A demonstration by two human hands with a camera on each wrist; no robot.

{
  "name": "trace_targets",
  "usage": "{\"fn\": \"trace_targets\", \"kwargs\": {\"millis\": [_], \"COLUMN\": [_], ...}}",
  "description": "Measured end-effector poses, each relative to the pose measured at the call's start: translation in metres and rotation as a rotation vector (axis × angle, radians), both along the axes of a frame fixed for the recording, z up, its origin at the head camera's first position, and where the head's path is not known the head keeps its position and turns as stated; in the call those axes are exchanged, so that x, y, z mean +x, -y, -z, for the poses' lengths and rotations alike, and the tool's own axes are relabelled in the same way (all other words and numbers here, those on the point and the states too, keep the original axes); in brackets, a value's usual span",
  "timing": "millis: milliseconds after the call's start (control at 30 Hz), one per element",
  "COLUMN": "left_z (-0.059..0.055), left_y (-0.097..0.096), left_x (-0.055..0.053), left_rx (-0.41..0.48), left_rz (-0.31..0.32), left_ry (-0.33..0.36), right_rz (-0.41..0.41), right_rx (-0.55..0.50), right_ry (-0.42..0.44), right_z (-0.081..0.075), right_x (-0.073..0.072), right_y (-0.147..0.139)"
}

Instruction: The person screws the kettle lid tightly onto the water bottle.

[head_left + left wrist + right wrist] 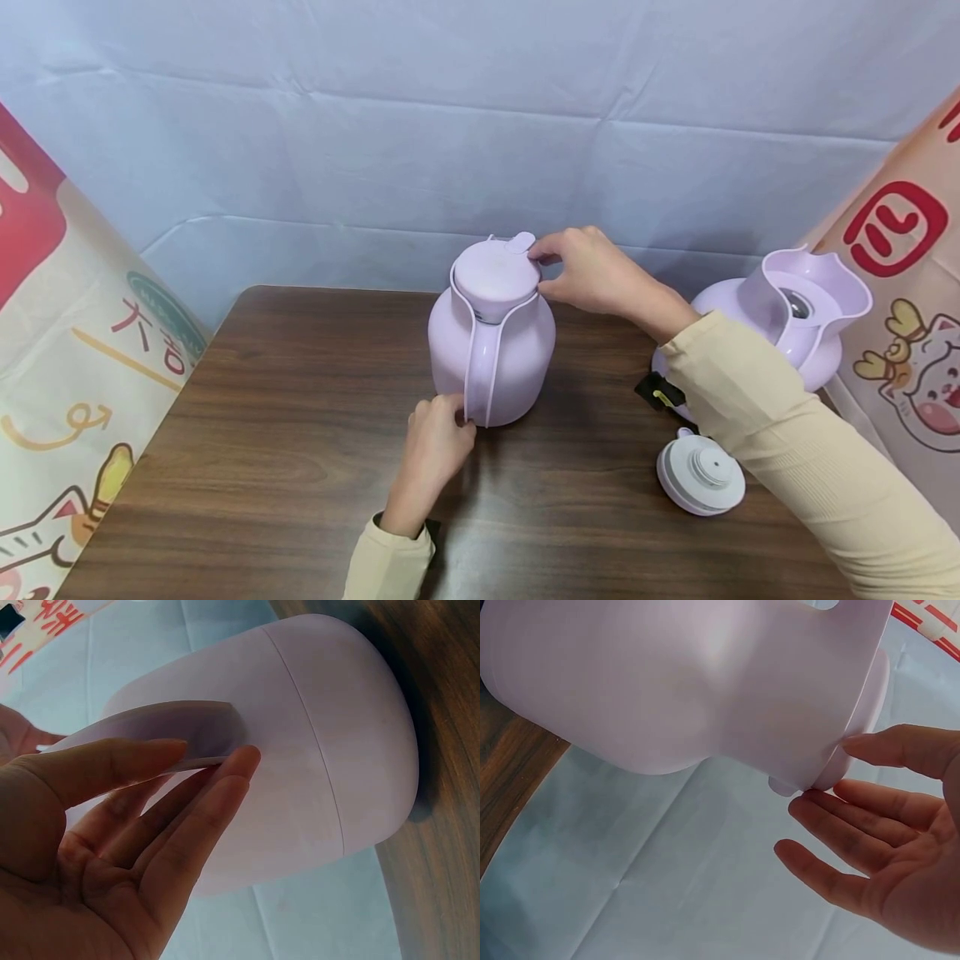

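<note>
A lilac thermos jug (442,350) stands upright near the table's back edge, its handle (482,375) facing me. My left hand (435,450) pinches the lower part of that handle between thumb and fingers, as the left wrist view shows. On top sits a round lilac lid (497,271) with a small tab (521,242), resting a little above the collar. With thumb and fingertips, my right hand (588,271) holds the lid's right edge. In the right wrist view the thumb touches the lid (866,727) near the collar, and the little finger stands apart from it.
A second lilac jug (720,296), lidless, stands at the right behind my right forearm. Near it a white-and-lilac lid (701,475) lies underside up on the wooden table (300,433). A black tag (660,392) shows beside the sleeve. Pale cloth (375,150) hangs behind.
</note>
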State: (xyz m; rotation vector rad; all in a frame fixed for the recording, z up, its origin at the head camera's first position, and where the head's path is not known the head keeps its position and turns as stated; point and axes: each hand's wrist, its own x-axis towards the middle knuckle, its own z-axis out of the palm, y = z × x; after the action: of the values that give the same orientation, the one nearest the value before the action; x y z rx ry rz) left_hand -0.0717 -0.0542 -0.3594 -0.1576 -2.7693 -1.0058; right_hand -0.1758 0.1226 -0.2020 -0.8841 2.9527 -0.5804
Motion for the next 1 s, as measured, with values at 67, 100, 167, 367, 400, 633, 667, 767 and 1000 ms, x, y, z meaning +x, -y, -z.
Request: {"fn": "trace_targets", "kwargs": {"millis": [67, 100, 167, 367, 400, 633, 667, 767, 1000], "left_z": [-0.0001, -0.0002, -0.0004, -0.0006, -0.0004, -0.0006, -0.0009, -0.0012, -0.0011], "left_y": [0.0000, 0.0000, 0.0000, -0.0001, -0.0002, -0.0003, -0.0003, -0.0003, -0.0004], "left_x": [0.0001, 0.0001, 0.0002, 0.0003, 0.0003, 0.0009, 0.0010, 0.0008, 0.0003], "left_rx": [0.000, 0.001, 0.002, 0.005, 0.005, 0.003, 0.004, 0.007, 0.008], "left_rz": [0.002, 0.002, 0.003, 0.004, 0.005, 0.006, 0.006, 0.006, 0.007], "left_ry": [0.002, 0.003, 0.006, 0.015, 0.013, 0.000, 0.001, 0.009, 0.026], "right_rz": [-0.001, 0.000, 0.005, 0.010, 0.008, -0.001, -0.001, 0.007, 0.047], "right_rx": [0.000, -0.001, -0.005, -0.009, -0.010, -0.033, -0.036, -0.038, -0.048], "right_ry": [-0.012, -0.017, -0.026, -0.043, -0.045, -0.059, -0.060, -0.058, -0.018], "right_z": [-0.0001, -0.0002, -0.0003, -0.0013, -0.0015, -0.0013, -0.0010, -0.0002, -0.0034], "right_x": [0.0020, 0.0031, 0.0051, 0.0079, 0.0082, 0.0091, 0.0089, 0.0081, 0.0061], "right_y": [-0.0003, -0.0003, -0.0001, -0.0006, -0.0009, -0.0022, -0.0024, -0.0037, -0.0083]}}
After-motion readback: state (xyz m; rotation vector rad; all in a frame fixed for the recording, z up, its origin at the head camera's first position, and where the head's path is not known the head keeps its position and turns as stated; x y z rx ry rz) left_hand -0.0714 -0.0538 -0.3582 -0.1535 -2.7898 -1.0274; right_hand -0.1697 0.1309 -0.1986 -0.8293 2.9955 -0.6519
